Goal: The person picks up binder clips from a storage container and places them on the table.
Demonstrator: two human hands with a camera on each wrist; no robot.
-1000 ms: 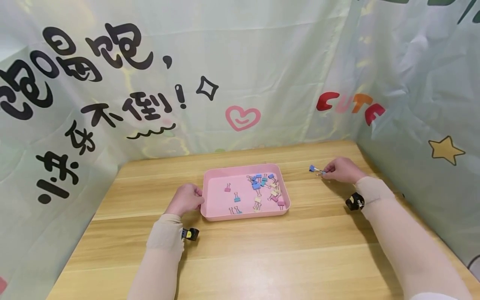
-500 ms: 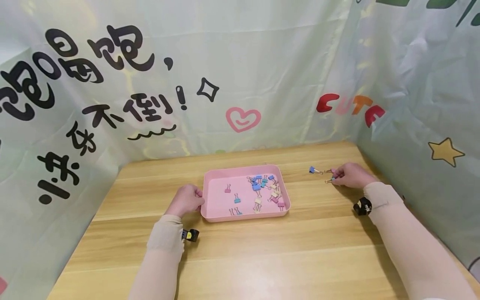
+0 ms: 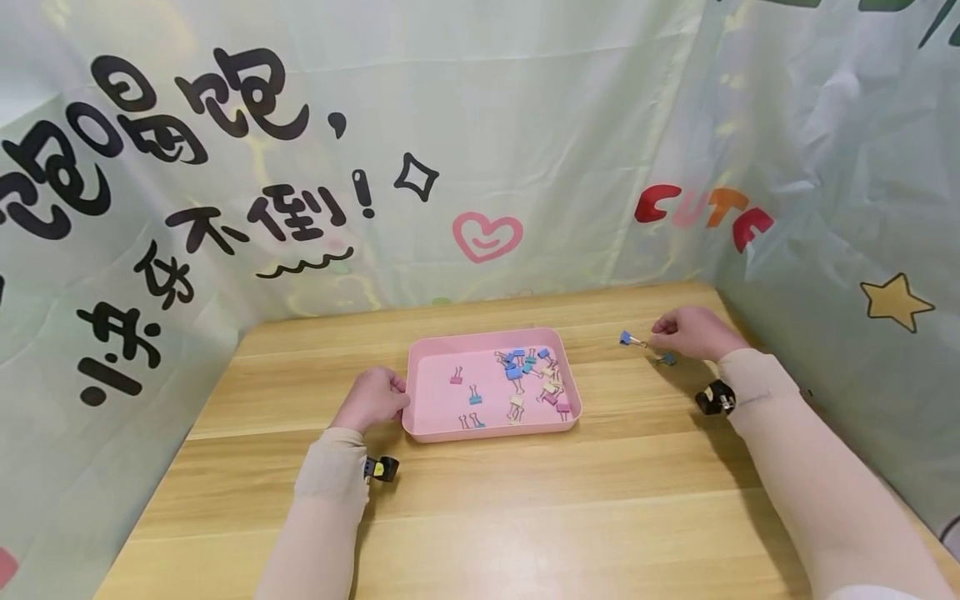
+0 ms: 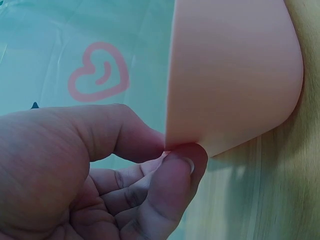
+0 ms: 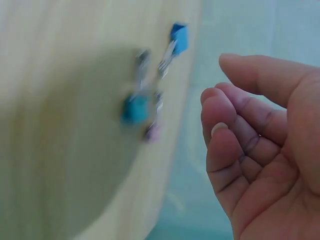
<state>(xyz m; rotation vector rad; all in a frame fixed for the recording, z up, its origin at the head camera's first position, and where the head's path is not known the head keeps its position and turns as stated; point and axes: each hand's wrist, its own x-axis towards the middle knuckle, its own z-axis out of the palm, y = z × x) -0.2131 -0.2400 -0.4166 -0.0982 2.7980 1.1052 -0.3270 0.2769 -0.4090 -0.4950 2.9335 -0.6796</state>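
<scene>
My left hand (image 3: 371, 398) pinches the left wall of a pink tray (image 3: 491, 435) between thumb and finger. The tray wall (image 4: 235, 75) fills much of the left wrist view. Over the table's right side my right hand (image 3: 693, 333) hovers, fingers loosely bent and thumb apart, with nothing between them. Below it lie a blue binder clip (image 5: 179, 39), a teal binder clip (image 5: 134, 109) and a small pink binder clip (image 5: 153, 131), blurred in the right wrist view. In the head view the blue clip lies left of the fingertips; the hand hides the pink one.
Inside the tray, several blue, teal, yellow and pink clips crowd the right half, such as a blue binder clip (image 3: 513, 374). A few lie apart on the left, among them a pink binder clip (image 3: 456, 377). A printed curtain (image 3: 570, 167) borders the wooden table (image 3: 495, 517).
My right hand first shifted right, near the pink and teal clips, then rose and came back slightly left. The teal clip now shows apart from its fingers. My left hand stayed on the tray.
</scene>
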